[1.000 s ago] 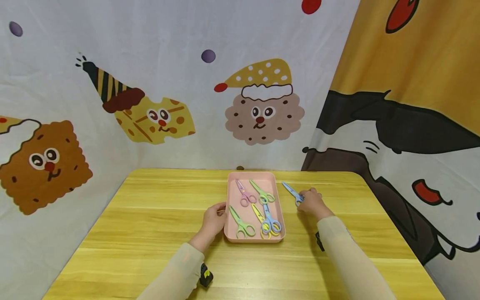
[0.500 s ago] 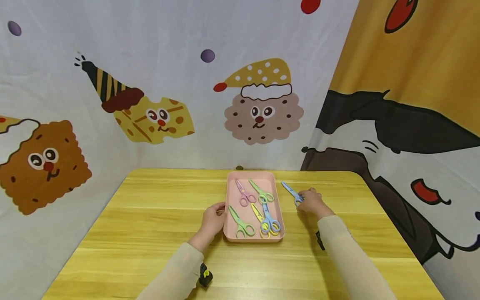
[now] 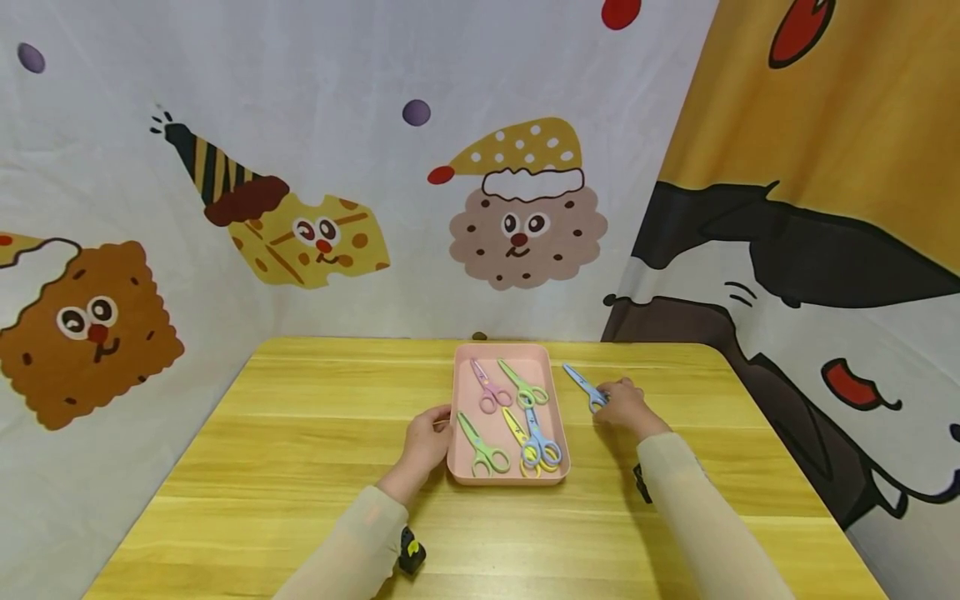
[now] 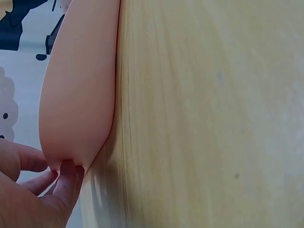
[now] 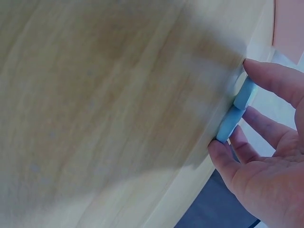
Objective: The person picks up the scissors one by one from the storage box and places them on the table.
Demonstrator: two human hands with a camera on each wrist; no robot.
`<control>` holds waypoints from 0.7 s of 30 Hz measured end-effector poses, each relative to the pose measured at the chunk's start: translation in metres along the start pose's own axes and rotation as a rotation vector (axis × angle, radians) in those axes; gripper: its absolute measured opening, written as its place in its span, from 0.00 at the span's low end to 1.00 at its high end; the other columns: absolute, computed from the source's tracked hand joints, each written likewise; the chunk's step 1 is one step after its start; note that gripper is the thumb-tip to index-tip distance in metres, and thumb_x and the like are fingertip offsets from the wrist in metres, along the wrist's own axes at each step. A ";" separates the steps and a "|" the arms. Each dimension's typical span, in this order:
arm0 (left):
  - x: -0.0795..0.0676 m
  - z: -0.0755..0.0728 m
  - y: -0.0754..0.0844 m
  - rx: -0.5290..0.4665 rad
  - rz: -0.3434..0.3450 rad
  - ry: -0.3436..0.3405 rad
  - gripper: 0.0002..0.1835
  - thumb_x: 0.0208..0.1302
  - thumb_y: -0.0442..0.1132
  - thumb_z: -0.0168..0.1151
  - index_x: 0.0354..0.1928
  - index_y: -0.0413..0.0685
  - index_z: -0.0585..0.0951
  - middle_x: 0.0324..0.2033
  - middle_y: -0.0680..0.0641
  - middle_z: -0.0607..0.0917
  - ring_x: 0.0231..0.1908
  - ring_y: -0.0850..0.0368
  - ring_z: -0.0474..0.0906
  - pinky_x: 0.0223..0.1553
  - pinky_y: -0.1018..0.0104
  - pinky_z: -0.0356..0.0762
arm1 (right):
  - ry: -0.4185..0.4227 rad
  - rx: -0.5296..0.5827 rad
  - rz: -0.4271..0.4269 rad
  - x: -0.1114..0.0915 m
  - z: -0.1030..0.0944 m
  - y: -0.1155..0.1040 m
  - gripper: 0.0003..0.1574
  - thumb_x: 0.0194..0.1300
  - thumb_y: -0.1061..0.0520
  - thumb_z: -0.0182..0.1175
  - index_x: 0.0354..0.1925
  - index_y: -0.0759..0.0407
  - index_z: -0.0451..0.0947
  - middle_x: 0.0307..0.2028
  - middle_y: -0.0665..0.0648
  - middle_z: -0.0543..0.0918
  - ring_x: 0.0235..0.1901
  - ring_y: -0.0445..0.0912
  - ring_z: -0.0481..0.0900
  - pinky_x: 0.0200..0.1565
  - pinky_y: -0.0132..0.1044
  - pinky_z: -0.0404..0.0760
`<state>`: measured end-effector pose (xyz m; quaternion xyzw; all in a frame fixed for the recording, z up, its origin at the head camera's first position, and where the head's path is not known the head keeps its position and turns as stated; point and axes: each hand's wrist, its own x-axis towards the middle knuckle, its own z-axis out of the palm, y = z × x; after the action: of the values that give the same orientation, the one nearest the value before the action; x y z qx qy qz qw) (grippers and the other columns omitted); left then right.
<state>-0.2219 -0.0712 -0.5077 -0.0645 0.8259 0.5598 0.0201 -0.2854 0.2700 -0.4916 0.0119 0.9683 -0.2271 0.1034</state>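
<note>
In the head view, my right hand grips the handle end of blue scissors. Their blades point away to the far left, low over the table right of the pink tray. The right wrist view has thumb and fingers at opposite ends of the blue handles. My left hand rests its bent fingertips against the tray's outer left wall. Inside the tray lie pink scissors, two green pairs, one far and one near, and blue scissors crossing over yellow ones.
The tray stands on a wood-grain table, close to its far edge. Behind the table hangs a white curtain with cartoon prints, which continues down the left and right sides. Each wrist wears a small black device.
</note>
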 end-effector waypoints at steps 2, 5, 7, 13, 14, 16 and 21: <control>0.000 0.000 0.001 -0.003 -0.004 0.001 0.19 0.64 0.29 0.53 0.58 0.36 0.76 0.51 0.39 0.80 0.49 0.48 0.79 0.46 0.62 0.82 | -0.001 0.000 0.002 -0.002 0.000 -0.001 0.41 0.45 0.59 0.69 0.59 0.67 0.71 0.52 0.72 0.66 0.47 0.65 0.62 0.39 0.48 0.68; -0.001 0.001 0.002 -0.012 0.002 -0.002 0.19 0.64 0.29 0.53 0.57 0.35 0.76 0.51 0.38 0.80 0.48 0.48 0.79 0.46 0.62 0.82 | 0.004 0.006 0.006 -0.003 -0.001 -0.002 0.42 0.44 0.59 0.68 0.60 0.67 0.70 0.54 0.73 0.65 0.47 0.65 0.61 0.39 0.47 0.68; -0.001 0.001 0.002 -0.015 0.005 -0.002 0.19 0.64 0.29 0.53 0.57 0.35 0.76 0.51 0.38 0.81 0.48 0.48 0.80 0.46 0.62 0.82 | 0.010 0.009 0.007 -0.004 -0.001 -0.002 0.43 0.44 0.59 0.69 0.60 0.67 0.70 0.55 0.74 0.64 0.48 0.66 0.61 0.40 0.48 0.69; -0.002 0.001 0.002 -0.015 0.004 -0.001 0.19 0.64 0.29 0.54 0.57 0.35 0.76 0.51 0.38 0.81 0.48 0.48 0.80 0.45 0.62 0.82 | 0.042 -0.004 -0.004 -0.003 0.000 -0.003 0.43 0.50 0.55 0.68 0.63 0.66 0.67 0.60 0.76 0.61 0.54 0.69 0.60 0.46 0.55 0.70; -0.001 0.001 0.002 -0.015 0.003 0.001 0.19 0.64 0.29 0.53 0.57 0.35 0.76 0.51 0.38 0.81 0.48 0.48 0.80 0.45 0.62 0.82 | 0.052 -0.007 -0.012 -0.003 0.000 -0.003 0.42 0.51 0.56 0.67 0.63 0.66 0.67 0.60 0.76 0.61 0.54 0.70 0.60 0.47 0.55 0.70; -0.001 0.001 0.002 -0.011 0.003 0.005 0.19 0.63 0.29 0.54 0.57 0.35 0.76 0.50 0.38 0.81 0.48 0.48 0.80 0.46 0.62 0.82 | 0.077 -0.012 -0.037 -0.003 0.000 -0.005 0.40 0.52 0.56 0.65 0.63 0.65 0.67 0.60 0.75 0.62 0.55 0.70 0.60 0.47 0.56 0.70; 0.000 0.001 0.001 -0.001 0.003 0.016 0.19 0.63 0.30 0.54 0.56 0.36 0.77 0.49 0.39 0.82 0.48 0.48 0.80 0.46 0.61 0.82 | 0.131 -0.006 -0.103 -0.004 0.001 -0.011 0.37 0.57 0.55 0.62 0.62 0.67 0.68 0.60 0.75 0.65 0.57 0.72 0.61 0.53 0.61 0.70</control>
<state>-0.2224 -0.0702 -0.5074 -0.0677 0.8258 0.5598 0.0125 -0.2821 0.2600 -0.4866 -0.0236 0.9730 -0.2281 0.0279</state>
